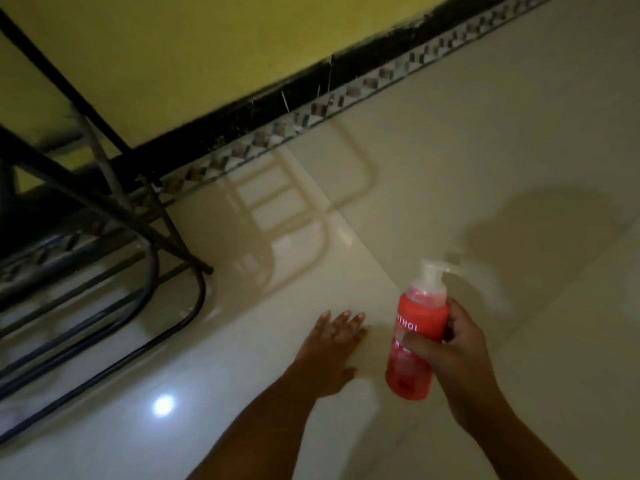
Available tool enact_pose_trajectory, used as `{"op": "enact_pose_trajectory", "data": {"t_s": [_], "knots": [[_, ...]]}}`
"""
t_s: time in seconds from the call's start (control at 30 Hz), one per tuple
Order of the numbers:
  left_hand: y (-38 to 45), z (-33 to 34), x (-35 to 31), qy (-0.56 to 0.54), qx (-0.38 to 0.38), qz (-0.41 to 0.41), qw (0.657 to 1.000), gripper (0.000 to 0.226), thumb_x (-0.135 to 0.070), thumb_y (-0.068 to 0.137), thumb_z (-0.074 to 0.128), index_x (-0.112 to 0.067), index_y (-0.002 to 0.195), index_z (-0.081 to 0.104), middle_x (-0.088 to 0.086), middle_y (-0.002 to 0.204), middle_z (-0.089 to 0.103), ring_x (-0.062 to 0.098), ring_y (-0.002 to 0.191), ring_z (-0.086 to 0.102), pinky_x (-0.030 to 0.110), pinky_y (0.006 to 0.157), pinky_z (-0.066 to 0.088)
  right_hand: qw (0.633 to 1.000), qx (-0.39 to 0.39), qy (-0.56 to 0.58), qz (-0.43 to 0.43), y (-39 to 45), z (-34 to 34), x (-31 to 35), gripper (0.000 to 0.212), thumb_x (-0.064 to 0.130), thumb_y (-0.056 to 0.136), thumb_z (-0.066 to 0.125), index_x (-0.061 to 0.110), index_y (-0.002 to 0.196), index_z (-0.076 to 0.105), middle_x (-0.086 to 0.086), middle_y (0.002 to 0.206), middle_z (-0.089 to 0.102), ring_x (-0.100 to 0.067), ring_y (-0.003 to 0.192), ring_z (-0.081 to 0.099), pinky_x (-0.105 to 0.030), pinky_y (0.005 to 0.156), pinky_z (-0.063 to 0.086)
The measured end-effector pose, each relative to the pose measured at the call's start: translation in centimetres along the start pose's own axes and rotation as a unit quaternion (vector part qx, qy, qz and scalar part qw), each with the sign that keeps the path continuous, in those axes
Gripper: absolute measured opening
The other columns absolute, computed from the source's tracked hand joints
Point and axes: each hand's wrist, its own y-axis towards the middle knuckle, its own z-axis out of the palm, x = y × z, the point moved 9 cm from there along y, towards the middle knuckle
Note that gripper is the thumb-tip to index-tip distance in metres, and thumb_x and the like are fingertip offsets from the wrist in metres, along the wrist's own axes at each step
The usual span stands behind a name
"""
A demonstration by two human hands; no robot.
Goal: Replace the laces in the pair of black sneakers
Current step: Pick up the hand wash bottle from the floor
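Observation:
My right hand [457, 355] grips a red pump bottle [417, 337] with a white pump head and white lettering, holding it tilted just above the cream tiled floor [485, 150]. My left hand [332, 348] rests flat on the floor just left of the bottle, fingers straight and spread. No sneakers or laces appear in the head view.
A black metal rack [104, 209] with curved tube legs stands at the left against a yellow wall [207, 46]. A black skirting with a patterned tile border [346, 91] runs along the wall's foot. A bright light spot [163, 406] reflects on the glossy tiles.

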Motion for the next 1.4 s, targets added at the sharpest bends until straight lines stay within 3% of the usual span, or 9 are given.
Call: {"op": "enact_pose_trajectory", "data": {"t_s": [0.1,0.27,0.37,0.6,0.83,1.0,1.17,1.33,1.4], "knots": [[-2.9,-9.2,-1.9,-0.065,-0.038,-0.020,0.997,0.066,-0.042,0.095,0.043,-0.014,0.150,0.019,0.005,0.159,0.011,0.021,0.145,0.014,0.038,0.117,0.006,0.999,0.032,0.037,0.018,-4.6,-0.3,4.8,0.051,0.011,0.048,0.070,0.022,0.098,0.064,-0.001,0.081,0.070,-0.008,0.068,0.062,-0.025,0.062,0.050],[-15.0,-28.2,-4.9,-0.163,-0.260,-0.026,0.951,0.052,-0.040,0.090,0.046,-0.014,0.135,0.049,0.004,0.136,0.054,0.021,0.125,0.049,0.027,0.104,0.034,0.995,0.057,0.083,0.023,-13.7,-2.7,16.2,0.057,0.009,0.051,0.071,0.025,0.106,0.063,-0.002,0.088,0.071,-0.011,0.074,0.065,-0.024,0.066,0.052],[-21.8,-35.6,-8.2,-0.284,-0.287,-0.101,0.909,0.038,-0.027,0.093,0.052,-0.018,0.130,0.053,-0.004,0.127,0.058,0.010,0.110,0.057,0.018,0.090,0.042,0.994,0.068,0.084,0.012,-19.2,-4.8,23.9,0.054,0.011,0.053,0.073,0.023,0.105,0.064,-0.002,0.090,0.071,-0.012,0.078,0.066,-0.024,0.068,0.052],[-34.1,-52.8,-16.1,-0.421,-0.353,-0.175,0.817,0.028,-0.017,0.093,0.053,-0.019,0.120,0.057,-0.013,0.108,0.062,-0.005,0.093,0.056,0.020,0.083,0.048,0.995,0.077,0.050,-0.028,-31.1,-10.2,40.7,0.065,0.011,0.058,0.081,0.025,0.116,0.057,0.002,0.099,0.071,-0.013,0.087,0.067,-0.021,0.068,0.053],[-42.1,-61.4,-20.1,-0.431,-0.390,-0.185,0.792,0.023,-0.014,0.093,0.053,-0.018,0.114,0.060,-0.012,0.101,0.065,-0.008,0.090,0.056,0.009,0.074,0.044,0.989,0.025,0.122,-0.082,-36.0,-13.1,49.9,0.049,-0.010,0.068,0.073,0.013,0.109,0.061,-0.012,0.101,0.070,-0.023,0.088,0.066,-0.031,0.078,0.054],[-45.6,-64.3,-20.3,-0.419,-0.418,-0.178,0.786,0.021,-0.015,0.094,0.053,-0.018,0.113,0.061,-0.014,0.103,0.063,-0.008,0.093,0.054,0.004,0.074,0.042,0.980,0.066,0.147,-0.119,-37.6,-11.5,55.4,0.036,-0.013,0.070,0.069,0.012,0.095,0.064,-0.005,0.084,0.069,-0.009,0.071,0.065,-0.017,0.062,0.052],[-47.8,-66.9,-17.8,-0.428,-0.463,-0.185,0.754,0.017,-0.015,0.094,0.054,-0.022,0.107,0.062,-0.016,0.101,0.063,-0.008,0.094,0.056,0.002,0.070,0.041,0.973,0.084,0.145,-0.159,-37.2,-8.1,60.4,0.038,-0.014,0.069,0.070,0.011,0.096,0.061,-0.005,0.085,0.068,-0.007,0.070,0.065,-0.017,0.063,0.052],[-49.0,-71.0,-12.2,-0.426,-0.496,-0.166,0.738,0.019,-0.011,0.093,0.054,-0.016,0.109,0.063,-0.009,0.100,0.066,0.002,0.091,0.061,0.018,0.079,0.049,0.964,0.097,0.149,-0.195,-35.3,-2.9,65.9,0.045,-0.016,0.067,0.072,0.017,0.097,0.061,-0.002,0.089,0.069,-0.007,0.074,0.065,-0.017,0.066,0.053],[-49.6,-72.8,-9.4,-0.418,-0.501,-0.164,0.740,0.020,-0.011,0.093,0.053,-0.015,0.111,0.062,-0.008,0.100,0.066,0.001,0.088,0.060,0.011,0.071,0.047,0.961,0.100,0.147,-0.213,-34.4,-0.3,68.1,0.048,-0.015,0.066,0.072,0.018,0.099,0.061,-0.001,0.090,0.070,-0.008,0.077,0.066,-0.018,0.068,0.053]]}}
